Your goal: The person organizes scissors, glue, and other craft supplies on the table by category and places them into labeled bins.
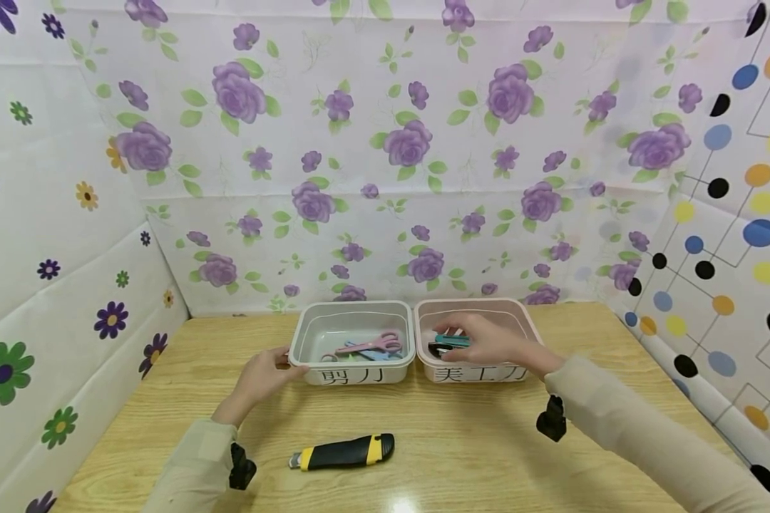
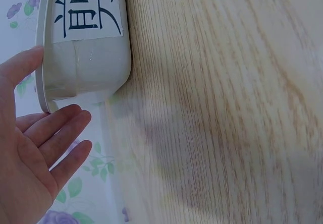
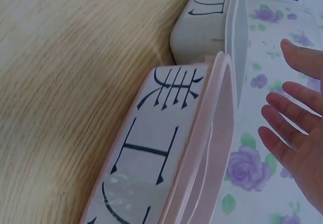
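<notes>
My left hand [image 1: 265, 375] rests at the near left corner of the grey-white bin [image 1: 300, 335]. In the left wrist view its thumb touches the rim and its other fingers [image 2: 68, 128] extend loosely beside the corner. Inside that bin lie pink-handled scissors [image 1: 375, 345] and blue scissors [image 1: 373, 354]. My right hand [image 1: 481, 338] is over the pink bin [image 1: 529, 324]; the right wrist view shows its fingers spread, with nothing held. Just left of it, in the head view, a teal utility knife [image 1: 452, 340] and a black item [image 1: 438, 349] lie in the pink bin.
A large black and yellow utility knife [image 1: 346, 452] lies on the wooden table [image 1: 462, 456], in front of the bins. Both bins carry labels with dark characters and stand side by side near the back. Flower-patterned sheeting [image 1: 359, 142] lines the back; dotted sheeting [image 1: 731, 271] hangs at right.
</notes>
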Demonstrator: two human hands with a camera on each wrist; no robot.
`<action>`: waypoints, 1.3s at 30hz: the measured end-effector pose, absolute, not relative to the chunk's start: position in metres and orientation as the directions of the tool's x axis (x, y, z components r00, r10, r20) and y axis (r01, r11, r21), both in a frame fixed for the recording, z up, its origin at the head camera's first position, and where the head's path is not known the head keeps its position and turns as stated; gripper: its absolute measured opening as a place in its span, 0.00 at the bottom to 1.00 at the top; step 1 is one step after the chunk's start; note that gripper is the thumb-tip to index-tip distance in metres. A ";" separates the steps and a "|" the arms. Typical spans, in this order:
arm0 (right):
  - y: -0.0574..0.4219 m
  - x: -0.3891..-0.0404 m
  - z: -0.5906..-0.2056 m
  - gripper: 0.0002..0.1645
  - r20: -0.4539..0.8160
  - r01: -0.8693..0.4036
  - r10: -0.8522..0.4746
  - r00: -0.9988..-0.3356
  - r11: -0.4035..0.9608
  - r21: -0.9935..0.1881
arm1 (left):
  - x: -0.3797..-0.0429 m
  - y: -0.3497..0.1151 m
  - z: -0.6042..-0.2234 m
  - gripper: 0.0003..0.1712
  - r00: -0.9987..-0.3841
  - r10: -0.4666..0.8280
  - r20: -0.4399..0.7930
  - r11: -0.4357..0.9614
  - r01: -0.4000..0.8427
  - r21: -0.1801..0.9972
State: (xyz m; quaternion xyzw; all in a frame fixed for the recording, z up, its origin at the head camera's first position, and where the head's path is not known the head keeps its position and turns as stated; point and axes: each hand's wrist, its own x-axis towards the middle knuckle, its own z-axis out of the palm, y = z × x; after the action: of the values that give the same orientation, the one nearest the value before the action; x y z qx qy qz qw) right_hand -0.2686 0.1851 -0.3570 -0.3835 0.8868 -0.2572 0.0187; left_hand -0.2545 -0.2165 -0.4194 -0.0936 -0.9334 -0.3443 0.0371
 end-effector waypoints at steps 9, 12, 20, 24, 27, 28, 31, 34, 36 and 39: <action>0.161 -0.259 -0.365 0.24 0.191 -0.732 -0.768 -0.612 0.458 -0.504 | -0.253 -0.217 -0.420 0.37 -0.982 0.141 0.123 0.747 0.187 0.638; 0.154 -0.253 -0.371 0.22 0.176 -0.736 -0.793 -0.583 0.425 -0.526 | -0.253 -0.218 -0.421 0.38 -0.983 0.139 0.123 0.746 0.186 0.639; 0.133 -0.237 -0.388 0.24 0.168 -0.763 -0.823 -0.543 0.400 -0.508 | -0.254 -0.218 -0.423 0.38 -0.979 0.150 0.135 0.745 0.202 0.635; 0.121 -0.231 -0.394 0.30 0.096 -0.715 -0.823 -0.560 0.422 -0.557 | -0.253 -0.217 -0.422 0.38 -0.979 0.154 0.135 0.742 0.205 0.639; 0.113 -0.228 -0.400 0.33 0.071 -0.694 -0.825 -0.561 0.423 -0.583 | -0.253 -0.216 -0.421 0.39 -0.980 0.148 0.132 0.738 0.199 0.644; 0.110 -0.227 -0.403 0.33 0.069 -0.694 -0.826 -0.560 0.422 -0.584 | -0.253 -0.216 -0.420 0.39 -0.980 0.150 0.134 0.738 0.201 0.644; 0.102 -0.226 -0.412 0.34 0.069 -0.695 -0.829 -0.554 0.416 -0.587 | -0.253 -0.216 -0.420 0.38 -0.980 0.149 0.134 0.737 0.201 0.645; 0.094 -0.222 -0.419 0.36 0.056 -0.697 -0.836 -0.546 0.416 -0.584 | -0.254 -0.216 -0.420 0.37 -0.980 0.146 0.137 0.740 0.200 0.643; 0.088 -0.220 -0.424 0.37 0.051 -0.707 -0.842 -0.537 0.416 -0.572 | -0.254 -0.217 -0.420 0.37 -0.980 0.145 0.137 0.741 0.199 0.642; 0.079 -0.216 -0.430 0.38 0.050 -0.721 -0.850 -0.525 0.413 -0.556 | -0.254 -0.217 -0.420 0.38 -0.980 0.145 0.135 0.738 0.198 0.645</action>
State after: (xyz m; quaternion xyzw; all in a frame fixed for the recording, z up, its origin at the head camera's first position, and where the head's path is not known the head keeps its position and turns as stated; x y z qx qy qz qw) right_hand -0.2159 0.0790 -0.4302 -0.4721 0.8319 -0.2655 0.1209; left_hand -0.2545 -0.2168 -0.4196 -0.0921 -0.9315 -0.3499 0.0380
